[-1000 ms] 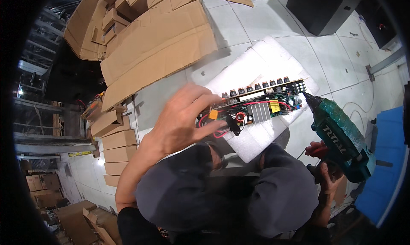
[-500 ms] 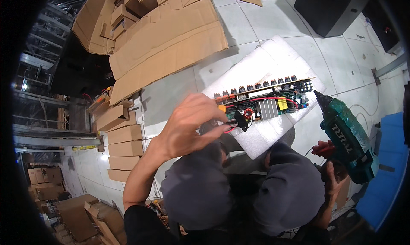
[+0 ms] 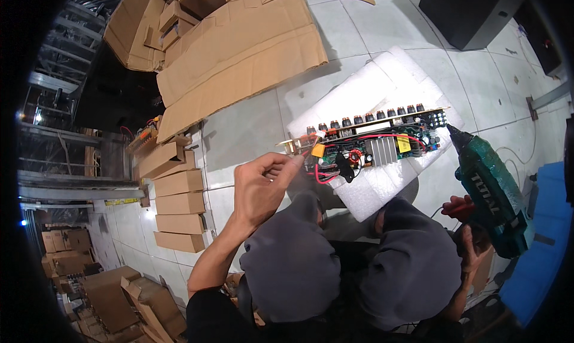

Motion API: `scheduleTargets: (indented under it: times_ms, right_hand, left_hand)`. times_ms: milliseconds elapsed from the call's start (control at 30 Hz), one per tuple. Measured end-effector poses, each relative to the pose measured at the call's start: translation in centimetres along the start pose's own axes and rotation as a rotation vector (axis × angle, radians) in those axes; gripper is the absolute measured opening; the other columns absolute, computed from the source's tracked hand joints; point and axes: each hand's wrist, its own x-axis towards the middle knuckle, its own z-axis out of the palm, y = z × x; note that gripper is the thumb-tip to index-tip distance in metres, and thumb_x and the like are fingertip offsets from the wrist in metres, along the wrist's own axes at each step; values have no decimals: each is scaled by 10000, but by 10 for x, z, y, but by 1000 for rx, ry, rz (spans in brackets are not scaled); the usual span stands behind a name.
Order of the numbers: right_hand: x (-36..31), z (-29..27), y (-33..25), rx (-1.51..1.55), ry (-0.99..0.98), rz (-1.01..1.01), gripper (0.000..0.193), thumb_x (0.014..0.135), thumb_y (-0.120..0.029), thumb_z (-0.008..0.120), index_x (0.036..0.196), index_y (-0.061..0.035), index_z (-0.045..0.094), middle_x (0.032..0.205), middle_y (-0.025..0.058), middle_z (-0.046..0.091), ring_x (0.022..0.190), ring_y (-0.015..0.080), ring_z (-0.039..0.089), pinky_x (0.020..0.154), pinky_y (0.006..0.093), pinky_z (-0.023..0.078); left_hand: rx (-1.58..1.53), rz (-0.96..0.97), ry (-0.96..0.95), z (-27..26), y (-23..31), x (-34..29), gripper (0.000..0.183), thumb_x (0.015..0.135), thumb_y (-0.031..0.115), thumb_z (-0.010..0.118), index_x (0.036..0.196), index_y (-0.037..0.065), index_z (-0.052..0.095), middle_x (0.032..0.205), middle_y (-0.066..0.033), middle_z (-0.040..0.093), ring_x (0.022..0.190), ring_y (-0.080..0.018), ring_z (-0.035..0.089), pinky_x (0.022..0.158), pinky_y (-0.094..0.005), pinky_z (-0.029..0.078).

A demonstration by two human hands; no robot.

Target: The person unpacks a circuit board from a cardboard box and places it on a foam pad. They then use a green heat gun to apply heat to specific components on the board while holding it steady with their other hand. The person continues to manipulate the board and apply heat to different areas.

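The left hand (image 3: 263,184), fingers pinched together, touches the left end of a long circuit board (image 3: 371,143) with red wires, lying on white foam (image 3: 365,98) on the floor. Earlier it covered the board. The right hand (image 3: 475,247) grips a green drill (image 3: 493,193).

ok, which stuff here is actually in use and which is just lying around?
In use:
left hand, pinched by the board's end
circuit board
foam block under the board
green drill in the right hand

Lying about:
flattened cardboard
small cartons
black box
blue bin
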Motion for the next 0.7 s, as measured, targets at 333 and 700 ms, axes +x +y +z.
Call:
scheduleTargets:
  times_ms: [333, 700]
  right_hand:
    - [1, 3, -9, -24, -11, 41, 504, 949, -163, 629, 1342, 119, 486, 1197, 307, 635, 1029, 382, 687, 901, 505, 572]
    - [1, -3, -8, 43, -62, 7, 448, 931, -54, 580, 1321, 143, 481, 1213, 327, 619, 1072, 410, 666, 950, 562, 536]
  left_hand:
    - [-448, -136, -164, 2, 8, 0, 141, 851, 56, 784, 912, -47, 711, 818, -32, 695, 700, -52, 588, 631, -206, 466]
    - [-41, 437, -382, -19, 44, 16, 474, 698, -85, 693, 1156, 26, 645, 885, -41, 675, 899, -158, 595, 838, -286, 449]
